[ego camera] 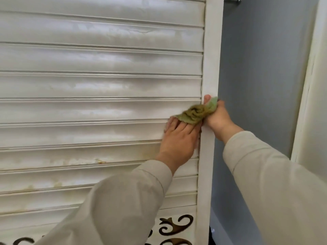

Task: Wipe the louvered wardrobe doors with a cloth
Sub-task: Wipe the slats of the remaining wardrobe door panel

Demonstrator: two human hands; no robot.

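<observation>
The green cloth (196, 113) is lying bunched at centre right against the louvered door (99, 85), the left hand (178, 137) pressing it flat-fingered while the right hand (218, 117) is gripping its end around the door's edge, slats running leftward.

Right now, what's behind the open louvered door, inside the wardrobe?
Past the louvered door's edge frame, a bare grey back panel and the end of a metal hanging rail show. The right hand grips the green cloth there. Behind the slats is hidden.
</observation>
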